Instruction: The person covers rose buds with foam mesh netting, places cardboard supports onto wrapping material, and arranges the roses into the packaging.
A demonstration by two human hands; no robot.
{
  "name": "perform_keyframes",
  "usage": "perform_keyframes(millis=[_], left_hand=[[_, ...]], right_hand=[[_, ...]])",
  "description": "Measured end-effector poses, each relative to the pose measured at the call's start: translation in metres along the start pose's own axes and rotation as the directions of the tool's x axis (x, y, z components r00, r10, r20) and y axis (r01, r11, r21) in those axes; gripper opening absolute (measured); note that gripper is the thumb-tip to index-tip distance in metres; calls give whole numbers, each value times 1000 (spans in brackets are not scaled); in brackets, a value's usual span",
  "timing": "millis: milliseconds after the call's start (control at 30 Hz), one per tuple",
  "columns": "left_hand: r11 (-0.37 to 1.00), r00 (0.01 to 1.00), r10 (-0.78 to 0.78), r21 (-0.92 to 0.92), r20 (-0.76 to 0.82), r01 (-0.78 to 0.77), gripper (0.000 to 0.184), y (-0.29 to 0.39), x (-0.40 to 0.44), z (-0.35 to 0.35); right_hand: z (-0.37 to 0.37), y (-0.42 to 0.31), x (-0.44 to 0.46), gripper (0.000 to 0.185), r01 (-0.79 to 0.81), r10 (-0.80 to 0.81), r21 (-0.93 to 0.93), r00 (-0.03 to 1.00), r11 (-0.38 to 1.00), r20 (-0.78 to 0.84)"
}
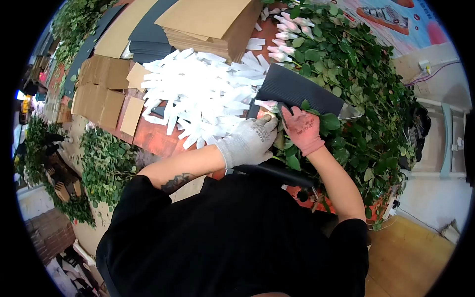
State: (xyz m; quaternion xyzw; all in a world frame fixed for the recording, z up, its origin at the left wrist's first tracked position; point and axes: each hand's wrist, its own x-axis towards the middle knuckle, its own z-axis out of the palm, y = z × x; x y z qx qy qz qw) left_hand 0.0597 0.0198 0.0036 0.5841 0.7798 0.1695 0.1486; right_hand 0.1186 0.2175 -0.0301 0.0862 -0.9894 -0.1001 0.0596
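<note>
My left hand (pixel 250 142), in a grey-white glove, reaches to a rose bud beside the dark corrugated sheet (pixel 297 91). Its fingertips press together at the bud, and what they grip is partly hidden. My right hand (pixel 301 128), in a pink-red glove with dark fingertips, is closed around leafy rose stems just right of the bud. A rose head in a white sleeve (pixel 267 105) lies just above the left fingertips. Many white sleeves (pixel 198 84) are heaped to the left of my hands.
Stacked brown cardboard sheets (pixel 208 24) stand behind the sleeves. Sleeved pink roses (pixel 289 34) lie at the back. Leafy stems (pixel 366 94) cover the right side. Cardboard pieces (pixel 101 89) lie at the left, and a black rolled edge (pixel 282 173) is near my body.
</note>
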Motion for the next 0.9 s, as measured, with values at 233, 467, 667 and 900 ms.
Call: perform_keyframes(millis=[233,467,667,900], left_hand=[[996,994,46,-71,-102,-53,51,-7,5,0],[570,820,-562,-768,-105,292,20,-67,10,14],[606,815,-579,-677,-14,419,28,-89,34,26],[565,870,-493,-752,23,340,33,-89,39,30]], right_hand=[[11,1,-1,38,30,-31,35,999,999,22],[-6,-2,-1,27,-59,51,109,996,992,71],[-4,-2,0,21,-93,83,159,994,983,68],[-3,-6,-2,32,-124,103,169,986,978,128]])
